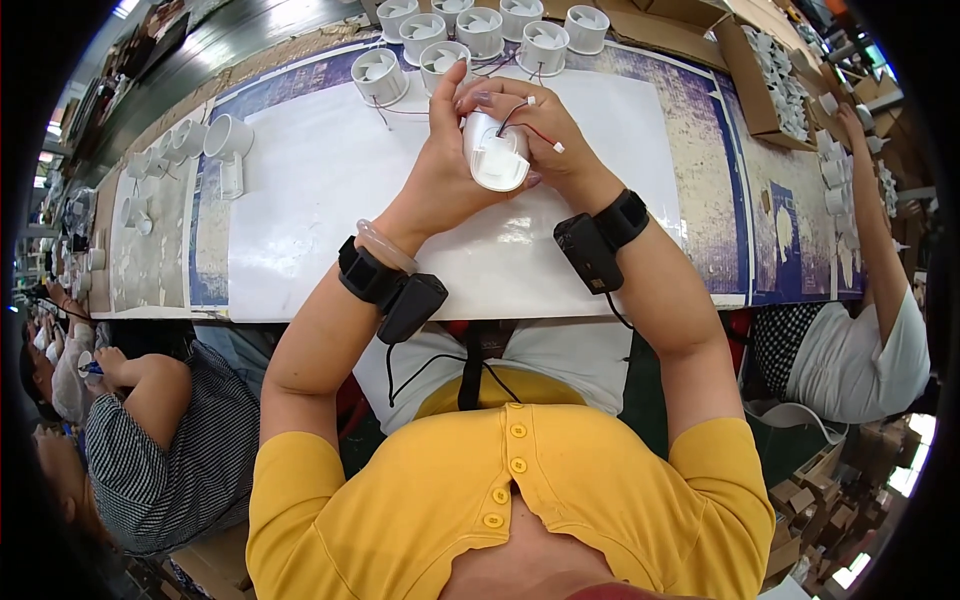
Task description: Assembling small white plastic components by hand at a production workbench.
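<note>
Between my hands, above the table's middle, is a white plastic housing (pixel 499 166) with an open, hollowed lower end. My left hand (pixel 447 170) wraps its left side and underside, thumb pointing up. My right hand (pixel 556 138) grips it from the right, with fingers curled over its far part. A red wire and a dark wire come out near my right fingers, each ending in a small white connector (pixel 558 147). Just beyond my hands stand several round white fan units (pixel 376 68) with blades inside and thin wires trailing out. The housing's far end is hidden by my fingers.
White parts with round heads (pixel 228 137) stand in a row at the left. A cardboard box (pixel 752 88) of small white pieces sits at the far right. A white sheet (pixel 300 220) covers the table before me. People sit on both sides; one reaches along the right edge.
</note>
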The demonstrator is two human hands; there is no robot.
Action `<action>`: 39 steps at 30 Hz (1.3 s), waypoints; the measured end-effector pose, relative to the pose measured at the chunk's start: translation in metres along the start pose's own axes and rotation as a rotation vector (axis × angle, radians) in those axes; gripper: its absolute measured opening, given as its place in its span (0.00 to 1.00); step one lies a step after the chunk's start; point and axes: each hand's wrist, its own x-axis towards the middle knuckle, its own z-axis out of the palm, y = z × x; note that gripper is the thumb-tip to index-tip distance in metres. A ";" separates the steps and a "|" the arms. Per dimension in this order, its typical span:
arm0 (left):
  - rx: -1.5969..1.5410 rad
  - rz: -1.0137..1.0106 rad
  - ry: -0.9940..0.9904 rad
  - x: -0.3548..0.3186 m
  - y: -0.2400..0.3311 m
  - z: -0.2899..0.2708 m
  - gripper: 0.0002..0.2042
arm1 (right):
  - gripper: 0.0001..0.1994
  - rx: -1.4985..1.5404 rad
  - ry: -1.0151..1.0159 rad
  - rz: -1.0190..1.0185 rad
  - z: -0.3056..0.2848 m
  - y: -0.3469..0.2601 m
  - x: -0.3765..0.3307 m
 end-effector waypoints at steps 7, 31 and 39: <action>-0.014 -0.003 -0.041 0.001 0.001 0.001 0.59 | 0.11 0.061 0.006 0.052 -0.002 0.002 -0.002; 0.039 0.057 0.110 0.006 -0.002 -0.002 0.52 | 0.11 0.016 -0.119 -0.162 -0.006 -0.008 -0.001; 0.268 0.012 0.123 0.007 0.000 -0.002 0.42 | 0.09 -0.421 0.096 -0.381 -0.003 -0.004 0.000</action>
